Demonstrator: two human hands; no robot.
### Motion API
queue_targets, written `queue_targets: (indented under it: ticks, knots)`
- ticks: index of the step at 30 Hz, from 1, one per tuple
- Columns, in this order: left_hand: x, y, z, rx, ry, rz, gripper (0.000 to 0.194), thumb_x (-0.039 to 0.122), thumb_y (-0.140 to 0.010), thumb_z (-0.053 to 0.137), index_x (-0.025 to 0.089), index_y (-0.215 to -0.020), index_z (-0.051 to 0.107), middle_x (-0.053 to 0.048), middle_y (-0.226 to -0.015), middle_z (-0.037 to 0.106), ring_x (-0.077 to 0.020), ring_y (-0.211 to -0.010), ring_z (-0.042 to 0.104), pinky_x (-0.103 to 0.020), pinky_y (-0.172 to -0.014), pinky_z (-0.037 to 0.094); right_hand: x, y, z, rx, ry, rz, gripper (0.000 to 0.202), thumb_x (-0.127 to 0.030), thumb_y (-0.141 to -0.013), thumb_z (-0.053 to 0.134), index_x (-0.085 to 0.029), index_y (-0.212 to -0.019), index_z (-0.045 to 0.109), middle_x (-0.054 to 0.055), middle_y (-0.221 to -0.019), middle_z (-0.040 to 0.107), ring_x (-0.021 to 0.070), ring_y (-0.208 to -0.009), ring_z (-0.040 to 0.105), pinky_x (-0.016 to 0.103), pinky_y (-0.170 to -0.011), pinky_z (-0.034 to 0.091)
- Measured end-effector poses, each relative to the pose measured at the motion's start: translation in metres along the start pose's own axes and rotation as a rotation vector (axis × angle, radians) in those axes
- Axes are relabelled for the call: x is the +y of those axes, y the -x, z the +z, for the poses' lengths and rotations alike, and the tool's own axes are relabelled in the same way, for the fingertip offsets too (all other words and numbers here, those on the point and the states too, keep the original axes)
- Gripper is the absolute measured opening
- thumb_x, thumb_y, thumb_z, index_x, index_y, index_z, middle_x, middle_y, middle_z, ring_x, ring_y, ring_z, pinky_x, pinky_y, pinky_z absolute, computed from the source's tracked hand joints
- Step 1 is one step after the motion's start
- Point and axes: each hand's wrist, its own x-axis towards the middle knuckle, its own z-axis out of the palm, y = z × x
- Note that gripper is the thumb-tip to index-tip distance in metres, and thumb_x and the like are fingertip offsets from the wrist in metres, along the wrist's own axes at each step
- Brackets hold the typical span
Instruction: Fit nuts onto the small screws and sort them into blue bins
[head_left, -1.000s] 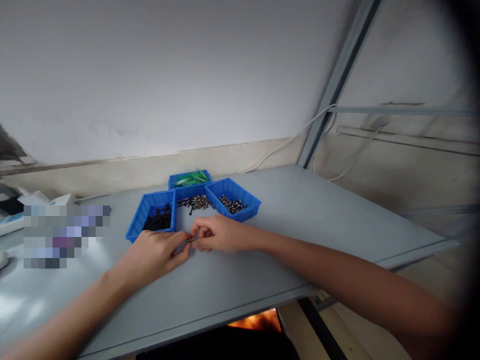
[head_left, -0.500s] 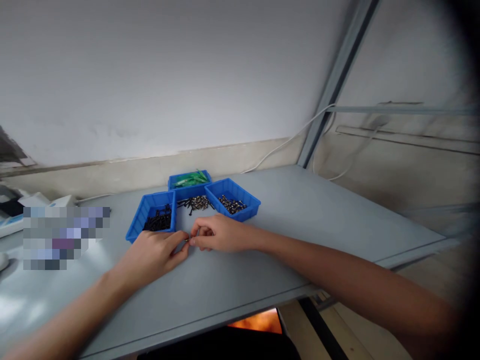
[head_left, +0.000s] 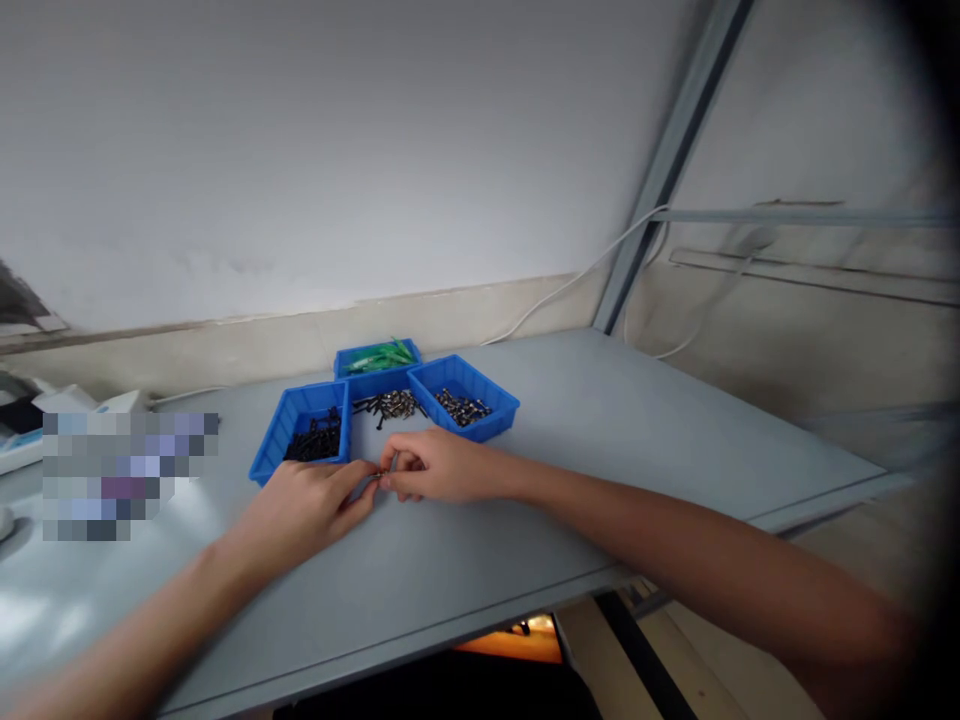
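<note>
My left hand (head_left: 319,505) and my right hand (head_left: 439,468) meet fingertip to fingertip just above the grey table. Both are closed in a pinch around a small metal piece (head_left: 378,475), mostly covered by the fingers, so its exact kind is unclear. Behind my left hand, a blue bin (head_left: 268,440) holds black screw-like parts (head_left: 315,440). Beyond my right hand, another blue bin (head_left: 495,428) contains small shiny metal parts (head_left: 463,408). Between these bins lies a loose pile of metal parts (head_left: 396,404) with some black screws beside it.
A third blue bin (head_left: 375,384) with green slender items (head_left: 382,356) stands at the back. On the left are a blurred-out object (head_left: 131,475) and white items (head_left: 67,402). A white cable (head_left: 555,297) runs along the wall to a metal post (head_left: 637,240).
Both hands keep nearly the same pose, with the fingertips slightly closer around the small metal piece. The view has shifted very slightly.
</note>
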Motion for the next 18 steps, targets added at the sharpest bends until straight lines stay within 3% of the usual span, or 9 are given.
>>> queue_targets:
  ticks: [6,10,18]
  knots:
    - [0.0003,0.0,-0.0001,-0.007,-0.008,-0.007,0.03,0.032,-0.091,0.034,0.019,-0.084,0.06,0.001,-0.06,0.064,-0.0134,-0.052,0.06,-0.022,-0.048,0.037,-0.0007,-0.0003,-0.0019,0.01,0.068,-0.021,0.018,-0.03,-0.084,0.047,-0.016,-0.081,0.058,-0.001,-0.067,0.062,0.0098,-0.061,0.056,0.021,-0.055,0.039]
    - [-0.0004,-0.0003,-0.0003,-0.027,-0.021,-0.011,0.03,0.031,-0.09,0.033,0.018,-0.078,0.058,0.0,-0.059,0.062,-0.0134,-0.052,0.059,-0.022,-0.047,0.036,-0.0048,0.001,-0.0031,0.013,0.113,-0.01,0.034,-0.036,-0.088,0.037,-0.016,-0.069,0.057,0.001,-0.066,0.062,0.0093,-0.059,0.054,0.022,-0.057,0.038]
    - [0.0022,-0.0006,0.001,-0.095,0.12,-0.088,0.028,0.032,-0.09,0.033,0.018,-0.083,0.057,0.0,-0.062,0.062,-0.0143,-0.055,0.06,-0.022,-0.05,0.039,-0.0068,0.002,-0.0042,0.039,0.221,-0.091,0.018,-0.032,-0.081,0.051,-0.016,-0.078,0.06,-0.002,-0.06,0.059,0.0086,-0.054,0.051,0.021,-0.053,0.034]
